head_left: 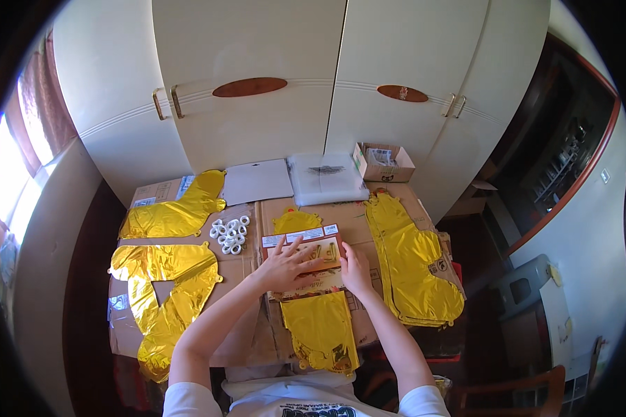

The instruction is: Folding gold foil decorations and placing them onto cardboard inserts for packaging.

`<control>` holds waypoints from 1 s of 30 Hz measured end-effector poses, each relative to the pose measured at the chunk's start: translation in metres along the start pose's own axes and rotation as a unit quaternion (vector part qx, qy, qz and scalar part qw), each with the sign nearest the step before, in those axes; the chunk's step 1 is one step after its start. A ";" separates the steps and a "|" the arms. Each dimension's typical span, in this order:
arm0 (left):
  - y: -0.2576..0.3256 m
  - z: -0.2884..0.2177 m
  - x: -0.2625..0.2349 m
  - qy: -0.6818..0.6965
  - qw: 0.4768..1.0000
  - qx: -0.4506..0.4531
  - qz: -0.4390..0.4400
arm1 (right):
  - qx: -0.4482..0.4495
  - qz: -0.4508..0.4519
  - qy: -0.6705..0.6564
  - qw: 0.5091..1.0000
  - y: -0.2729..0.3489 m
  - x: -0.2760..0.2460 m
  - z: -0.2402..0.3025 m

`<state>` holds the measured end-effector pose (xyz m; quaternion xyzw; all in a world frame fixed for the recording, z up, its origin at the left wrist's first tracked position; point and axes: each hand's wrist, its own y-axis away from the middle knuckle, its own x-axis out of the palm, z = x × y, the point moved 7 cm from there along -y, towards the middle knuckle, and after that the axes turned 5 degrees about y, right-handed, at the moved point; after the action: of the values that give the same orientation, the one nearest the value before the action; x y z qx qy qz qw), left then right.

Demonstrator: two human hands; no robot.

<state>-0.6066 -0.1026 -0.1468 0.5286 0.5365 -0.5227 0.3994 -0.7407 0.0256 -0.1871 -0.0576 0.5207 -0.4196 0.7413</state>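
Both hands rest on a flat printed packet (pixel 311 249) with a gold foil piece inside, lying mid-table on brown cardboard (pixel 247 267). My left hand (pixel 285 263) lies flat on the packet with fingers spread. My right hand (pixel 355 267) presses on the packet's right edge. A folded gold foil balloon (pixel 320 332) lies just below the packet, near my body. Another small gold foil piece (pixel 295 221) peeks out above the packet.
Large gold foil balloons lie at the left (pixel 167 292), upper left (pixel 177 208) and right (pixel 414 260). A pile of small white rings (pixel 231 235) sits left of the packet. At the back are a white sheet (pixel 257 182), a clear plastic stack (pixel 325 177) and an open carton (pixel 384 163). White wardrobe doors (pixel 257 83) stand behind.
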 end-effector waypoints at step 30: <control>0.015 -0.003 0.017 -0.013 0.999 0.014 0.033 | 0.164 0.088 -0.192 0.964 -0.017 -0.009 -0.002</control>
<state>-0.5938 -0.0983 -0.1655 0.5449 0.5064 -0.5234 0.4156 -0.7529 0.0216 -0.1733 0.0315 0.2956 -0.4136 0.8606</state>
